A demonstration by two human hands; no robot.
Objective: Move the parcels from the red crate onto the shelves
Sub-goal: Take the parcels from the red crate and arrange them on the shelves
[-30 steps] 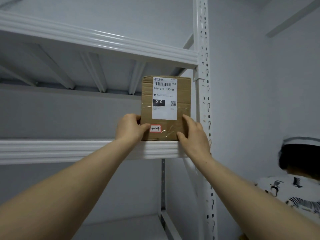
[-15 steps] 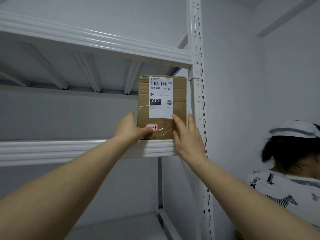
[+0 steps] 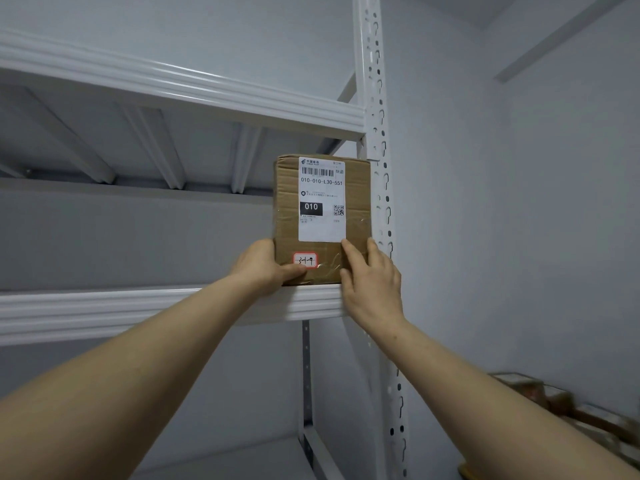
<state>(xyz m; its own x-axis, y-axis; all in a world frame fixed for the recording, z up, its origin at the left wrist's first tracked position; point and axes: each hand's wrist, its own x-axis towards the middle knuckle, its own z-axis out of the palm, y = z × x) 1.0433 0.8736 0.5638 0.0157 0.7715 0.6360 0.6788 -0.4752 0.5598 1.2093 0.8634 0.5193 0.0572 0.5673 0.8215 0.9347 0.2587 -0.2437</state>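
While the cardboard parcel [image 3: 322,220] is standing upright on the white shelf [image 3: 138,308], beside the post [image 3: 382,202] at 3 o'clock, the left hand [image 3: 263,268] is clamping its lower-left edge and the right hand [image 3: 372,285] is pressing straight fingers [image 3: 349,252] on its front. Judged light and stiff; grip opposite sides.

Parcel [image 3: 286,199] corners behind left hand [image 3: 260,268], right hand [image 3: 372,289]

Pale grey-white walls [image 3: 519,220] in flat, dim light, white metal shelving [image 3: 138,310] with ribbed front beams [image 3: 207,91], perforated upright post [image 3: 377,126], pale strip [image 3: 557,36] slanting across the right wall near the ceiling, blurred brownish clutter [image 3: 554,400] low at right.
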